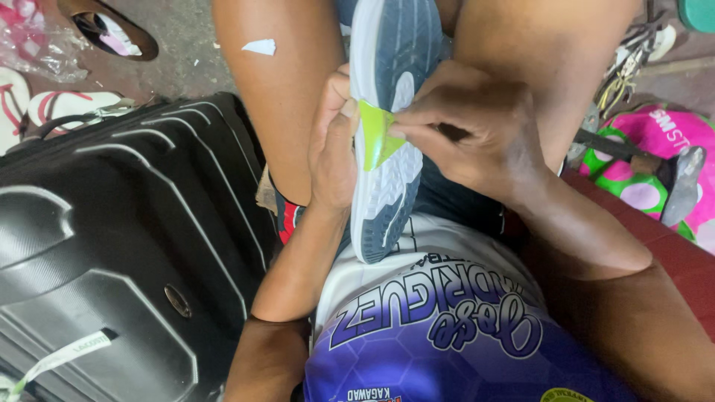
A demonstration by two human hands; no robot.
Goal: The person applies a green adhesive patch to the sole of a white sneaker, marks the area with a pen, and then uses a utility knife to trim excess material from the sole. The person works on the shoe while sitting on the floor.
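Note:
A sports shoe (391, 59) lies sole-up between my knees, its sole grey-blue and white. My left hand (333, 145) grips the shoe's left side, thumb pressed on a yellow-green piece (376, 134) at the middle of the sole. My right hand (473, 123) comes from the right and pinches the same yellow-green piece with its fingertips, where it lifts off the sole. The shoe's upper is hidden underneath.
A black hard-shell suitcase (112, 238) fills the left side beside my leg. Sandals (112, 30) and a plastic bag (33, 45) lie on the ground at top left. A hammer-like tool (670, 179) rests on a pink and green bag (663, 141) at right.

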